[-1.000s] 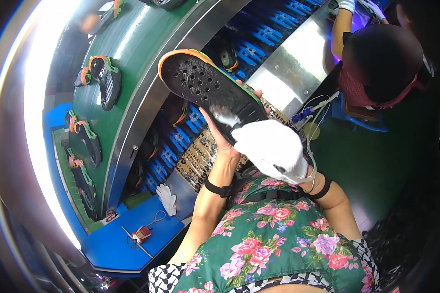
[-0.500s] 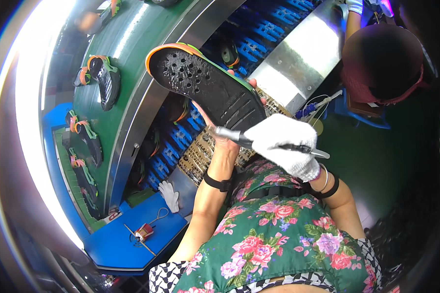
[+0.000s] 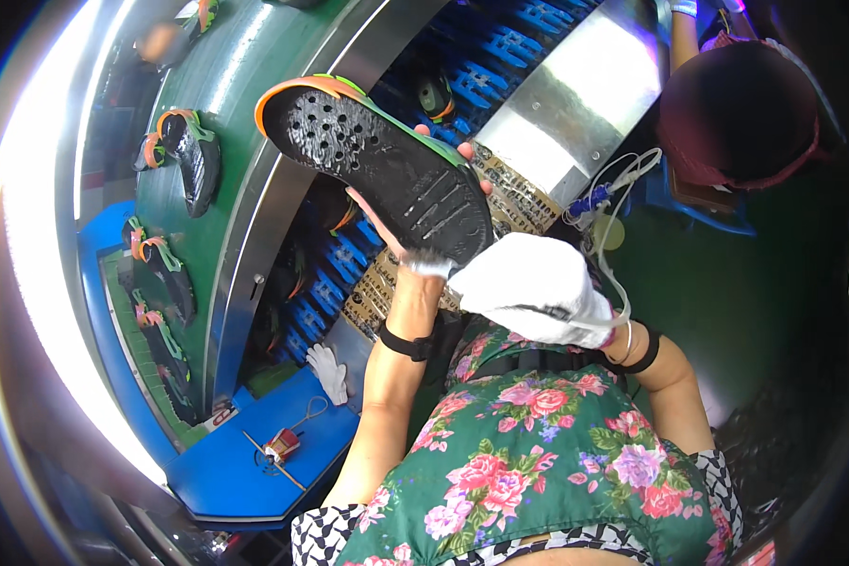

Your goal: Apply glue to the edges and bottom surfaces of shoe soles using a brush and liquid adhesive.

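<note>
The black shoe sole [image 3: 377, 174] is in the bare left hand [image 3: 379, 226], fingers and thumb clasping opposite edges, perforated end toward the green conveyor [image 3: 278, 57]. Compared with half a second ago, the sole sits slightly further left and its middle shows more wet gloss. The gloved right hand [image 3: 533, 283] is curled round the brush [image 3: 431, 264]; its bristles, earlier over the left wrist, are now at the sole's near edge. Contact cannot be confirmed.
</note>
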The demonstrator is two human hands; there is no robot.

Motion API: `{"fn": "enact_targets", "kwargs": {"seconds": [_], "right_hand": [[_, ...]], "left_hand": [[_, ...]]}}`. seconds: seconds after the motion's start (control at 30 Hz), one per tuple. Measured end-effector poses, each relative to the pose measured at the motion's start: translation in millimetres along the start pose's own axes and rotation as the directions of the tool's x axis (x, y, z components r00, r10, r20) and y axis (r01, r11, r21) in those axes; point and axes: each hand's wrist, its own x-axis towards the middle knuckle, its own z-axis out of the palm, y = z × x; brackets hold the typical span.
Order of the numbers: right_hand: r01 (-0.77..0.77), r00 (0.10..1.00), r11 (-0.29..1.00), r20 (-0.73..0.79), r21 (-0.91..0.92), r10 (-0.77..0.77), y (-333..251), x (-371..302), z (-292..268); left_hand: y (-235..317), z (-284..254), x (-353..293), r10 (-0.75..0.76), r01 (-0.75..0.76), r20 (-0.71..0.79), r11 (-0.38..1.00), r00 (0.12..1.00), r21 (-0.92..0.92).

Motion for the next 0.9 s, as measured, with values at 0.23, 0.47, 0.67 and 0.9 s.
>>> {"fn": "enact_targets", "kwargs": {"seconds": [0.23, 0.47, 0.67, 0.9], "right_hand": [[-0.017, 0.999, 0.998, 0.044, -0.064, 0.019, 15.9, -3.7, -14.9], [-0.222, 0.975, 0.934, 0.089, 0.279, 0.205, 12.7, -6.4, -19.4], [0.069, 0.984, 0.992, 0.174, -0.108, -0.050, 9.2, -19.0, -8.9], [-0.115, 0.974, 0.983, 0.210, 0.145, 0.083, 1.4, -6.9, -26.4]], "left_hand": [[10.3, -5.1, -5.5, -0.071, 0.080, -0.088, 0.991, 0.994, 0.111], [10.1, -11.1, -7.9, -0.107, 0.112, -0.084, 0.992, 0.991, 0.056], [15.2, -3.9, -5.8, -0.196, 0.243, -0.199, 0.936, 0.960, 0.254], [27.4, -12.9, -13.7, -0.294, 0.322, -0.219, 0.941, 0.930, 0.105]]}}
